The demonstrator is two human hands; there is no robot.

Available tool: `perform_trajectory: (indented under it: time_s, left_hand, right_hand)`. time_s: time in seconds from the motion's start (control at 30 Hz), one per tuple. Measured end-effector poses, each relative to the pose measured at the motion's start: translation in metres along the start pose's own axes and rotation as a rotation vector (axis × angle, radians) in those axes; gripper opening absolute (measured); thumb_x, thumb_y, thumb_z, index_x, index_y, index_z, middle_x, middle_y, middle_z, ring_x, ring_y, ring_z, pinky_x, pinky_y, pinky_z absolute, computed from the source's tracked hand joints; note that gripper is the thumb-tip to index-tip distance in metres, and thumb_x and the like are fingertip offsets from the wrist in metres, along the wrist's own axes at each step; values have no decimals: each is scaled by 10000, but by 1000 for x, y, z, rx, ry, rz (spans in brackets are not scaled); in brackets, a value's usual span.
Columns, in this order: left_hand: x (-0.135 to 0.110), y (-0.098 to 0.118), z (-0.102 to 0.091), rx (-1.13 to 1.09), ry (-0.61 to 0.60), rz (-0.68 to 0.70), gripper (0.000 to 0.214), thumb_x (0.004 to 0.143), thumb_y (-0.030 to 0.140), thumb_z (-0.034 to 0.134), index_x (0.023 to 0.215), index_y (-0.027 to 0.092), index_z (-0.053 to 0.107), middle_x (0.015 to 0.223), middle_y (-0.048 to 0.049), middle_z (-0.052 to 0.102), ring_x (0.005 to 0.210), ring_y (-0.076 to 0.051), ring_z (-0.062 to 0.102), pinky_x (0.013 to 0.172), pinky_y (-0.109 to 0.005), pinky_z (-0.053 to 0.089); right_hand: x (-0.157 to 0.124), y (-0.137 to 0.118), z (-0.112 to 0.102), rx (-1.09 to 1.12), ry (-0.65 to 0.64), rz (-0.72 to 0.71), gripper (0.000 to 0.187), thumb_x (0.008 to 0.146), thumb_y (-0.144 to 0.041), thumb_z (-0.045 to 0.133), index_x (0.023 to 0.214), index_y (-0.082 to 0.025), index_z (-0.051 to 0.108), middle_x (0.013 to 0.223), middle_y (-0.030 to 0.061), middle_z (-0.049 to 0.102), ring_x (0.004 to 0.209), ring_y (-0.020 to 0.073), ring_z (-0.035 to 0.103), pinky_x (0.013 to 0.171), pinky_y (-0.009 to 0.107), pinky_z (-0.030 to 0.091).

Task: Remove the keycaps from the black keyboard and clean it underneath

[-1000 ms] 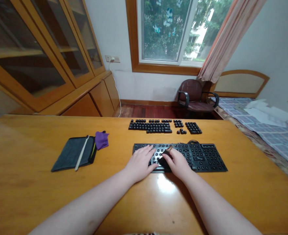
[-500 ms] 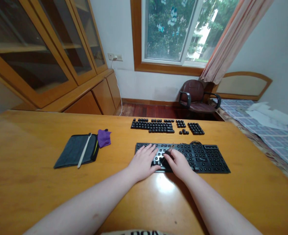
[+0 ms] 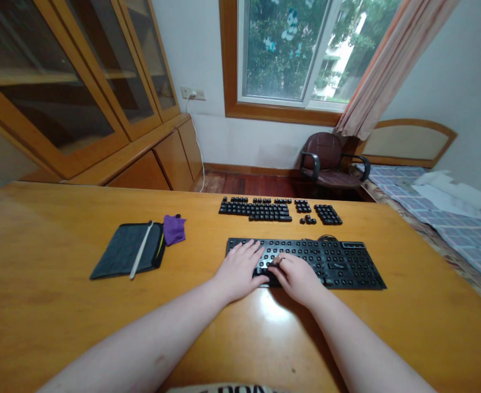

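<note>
A black keyboard (image 3: 351,267), most of its keycaps off, lies in front of me on the wooden desk. My left hand (image 3: 242,268) rests flat on its left part with the fingers spread, the thumb along the near edge. Beside it my right hand (image 3: 295,277) is closed, thumb and fingers pinched low over the bottom row. What the pinch holds is dark and mostly hidden by the fingers. A few black keycaps show between the two hands. Behind the keyboard, loose black keycaps (image 3: 260,209) are laid out in keyboard order, with number-pad keycaps (image 3: 328,214) at their right.
To the left lies a dark grey zip pouch (image 3: 121,251) with a pale flat stick (image 3: 141,250) across it. A purple cloth (image 3: 174,230) touches its right side. Beyond the desk (image 3: 52,322) stand an armchair (image 3: 324,155), a bed and a glass-doored cabinet.
My right hand has turned and lowered, its fingertips now closer to the bottom row. The thin dark piece that stuck up from its fingers is hidden. My left hand has stayed put.
</note>
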State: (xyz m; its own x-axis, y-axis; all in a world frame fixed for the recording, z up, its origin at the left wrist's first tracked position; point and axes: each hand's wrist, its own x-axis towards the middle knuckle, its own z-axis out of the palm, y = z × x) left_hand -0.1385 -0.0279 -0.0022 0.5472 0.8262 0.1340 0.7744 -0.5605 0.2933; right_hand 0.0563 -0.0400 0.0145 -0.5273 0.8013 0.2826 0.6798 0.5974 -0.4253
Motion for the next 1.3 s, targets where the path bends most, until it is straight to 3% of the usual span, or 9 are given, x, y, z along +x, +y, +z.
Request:
perform_trajectory:
  time_s: [0.4,0.57,0.93,1.1,1.3]
  left_hand:
    - [-1,1,2,29,-44,90,763,793,609,479,1393,164,326,1458,-109,323,1359,-252,256,1120,-422,171]
    - [0,-2,5,47,-64,101,790,798,617,460,1422,178,256,1483,-91,269,1370,-243,227,1125,-419,155]
    - [1,-5,10,99,-79,121,815,808,633,428,1435,161,206,1497,-92,231,1378,-234,203,1120,-400,155]
    - [2,-4,10,76,-87,113,819,801,632,444,1431,158,224,1490,-99,244,1374,-242,214,1119,-410,154]
    - [1,-4,3,-22,-68,99,804,769,594,532,1411,181,280,1471,-111,295,1359,-260,254,1110,-438,186]
  right_hand:
    - [1,-2,3,-95,-62,-40,192,920,-263,418,889,-199,595,809,70,666,736,185,610,673,292,463]
    - [-2,3,11,-99,55,-18,207,925,-279,410,911,-187,594,850,103,673,782,204,619,723,320,474]
    - [-3,8,20,211,67,231,206,915,-323,400,834,-213,554,820,67,688,771,204,655,704,325,513]
    - [-4,12,19,550,271,381,242,918,-408,391,840,-225,528,793,68,713,694,202,684,655,331,566]
    - [-5,16,21,634,361,388,275,903,-444,424,858,-218,574,840,89,718,731,224,692,671,362,588]
